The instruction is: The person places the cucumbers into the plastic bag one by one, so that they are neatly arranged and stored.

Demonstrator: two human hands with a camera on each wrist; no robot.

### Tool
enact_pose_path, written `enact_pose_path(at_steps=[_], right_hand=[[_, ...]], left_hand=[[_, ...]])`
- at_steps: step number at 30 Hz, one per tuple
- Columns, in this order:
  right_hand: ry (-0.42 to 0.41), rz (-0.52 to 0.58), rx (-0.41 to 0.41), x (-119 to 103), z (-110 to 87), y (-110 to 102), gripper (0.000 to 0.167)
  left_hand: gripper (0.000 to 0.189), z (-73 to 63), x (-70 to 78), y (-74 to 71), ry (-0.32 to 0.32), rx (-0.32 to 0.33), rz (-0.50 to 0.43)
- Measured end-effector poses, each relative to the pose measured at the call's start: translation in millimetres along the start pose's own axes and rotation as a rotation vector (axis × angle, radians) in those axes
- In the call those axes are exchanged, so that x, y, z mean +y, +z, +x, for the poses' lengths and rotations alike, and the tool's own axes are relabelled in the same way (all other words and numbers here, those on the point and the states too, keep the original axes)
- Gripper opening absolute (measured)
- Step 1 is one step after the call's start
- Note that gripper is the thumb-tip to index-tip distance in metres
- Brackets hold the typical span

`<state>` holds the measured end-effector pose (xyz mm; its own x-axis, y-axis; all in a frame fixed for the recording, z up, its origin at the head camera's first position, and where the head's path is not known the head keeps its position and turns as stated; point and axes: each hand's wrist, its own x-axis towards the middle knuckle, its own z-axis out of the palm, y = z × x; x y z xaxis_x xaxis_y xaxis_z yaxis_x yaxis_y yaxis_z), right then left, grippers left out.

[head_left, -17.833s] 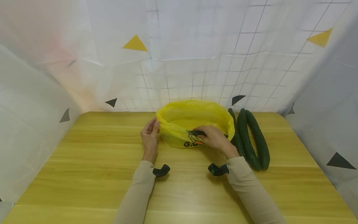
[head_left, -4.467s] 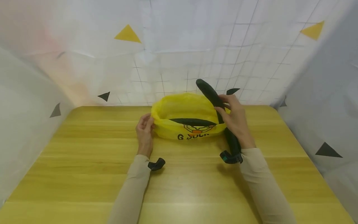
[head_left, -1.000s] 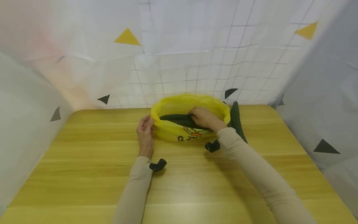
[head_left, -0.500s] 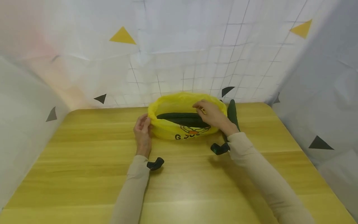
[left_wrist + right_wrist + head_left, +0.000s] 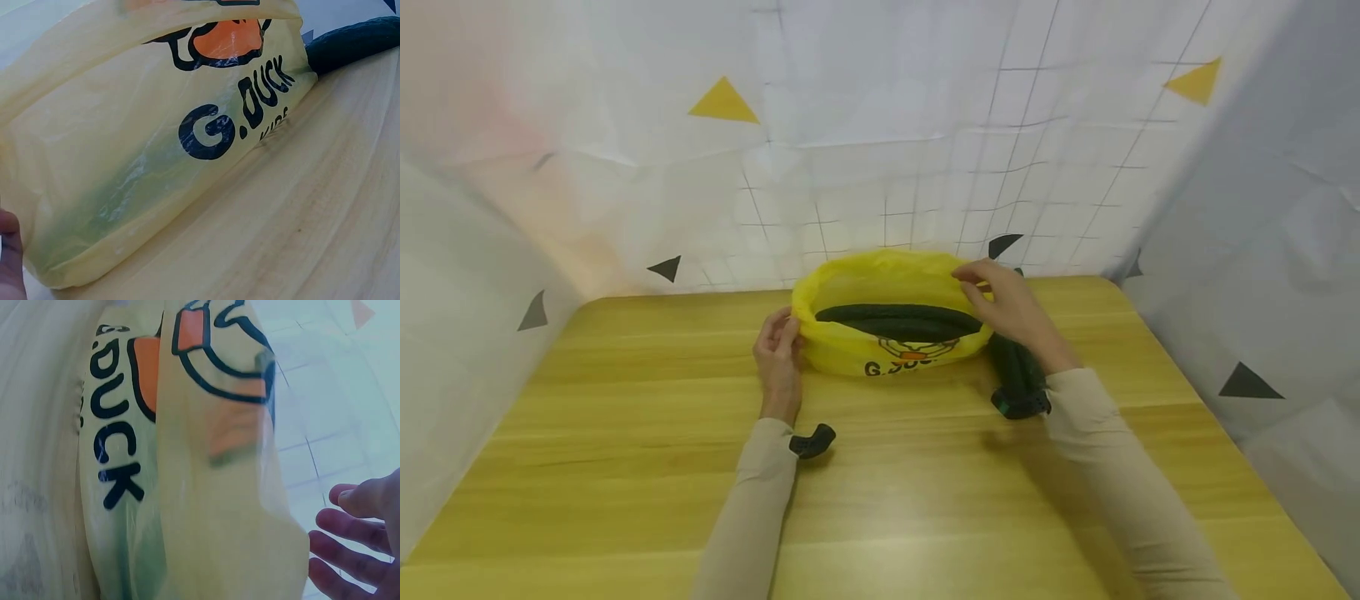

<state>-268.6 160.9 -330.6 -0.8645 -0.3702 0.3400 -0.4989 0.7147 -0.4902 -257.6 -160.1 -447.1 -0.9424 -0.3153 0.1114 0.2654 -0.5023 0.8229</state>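
Right hand (image 5: pixel 1003 304): fingers apart, gripping nothing, poised at two o'clock on the open rim of a yellow, "G.DUCK"-printed plastic bag (image 5: pixel 838 348). Reference: twelve o'clock points away from the person. Left hand (image 5: pixel 778 354): thumb and fingers clamped on the bag's nine o'clock end. Status, judged by position: bagging is partial. At least two long dark-green cucumbers (image 5: pixel 898 315) lie lengthwise inside; at least one outer dark-green cucumber (image 5: pixel 1011 367) remains on the yellowish wooden tabletop (image 5: pixel 887 500) at four o'clock. Pose: right forearm, beige-sleeved (image 5: pixel 1127 483), enters from five o'clock, fingertips directed toward ten.
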Motion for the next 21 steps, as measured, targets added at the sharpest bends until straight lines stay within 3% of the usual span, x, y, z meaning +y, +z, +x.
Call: enact_pose_path(at_steps=[14, 21], right_hand=[[0.058, -0.012, 0.023, 20.0, -22.5, -12.5, 0.027], [0.130, 0.030, 0.087, 32.4, -33.8, -18.2, 0.027]], left_hand=[[0.024, -3.2, 2.8, 1.5, -0.011, 0.016, 0.004], [0.028, -2.6, 1.5, 1.8, -0.002, 0.008, 0.019]])
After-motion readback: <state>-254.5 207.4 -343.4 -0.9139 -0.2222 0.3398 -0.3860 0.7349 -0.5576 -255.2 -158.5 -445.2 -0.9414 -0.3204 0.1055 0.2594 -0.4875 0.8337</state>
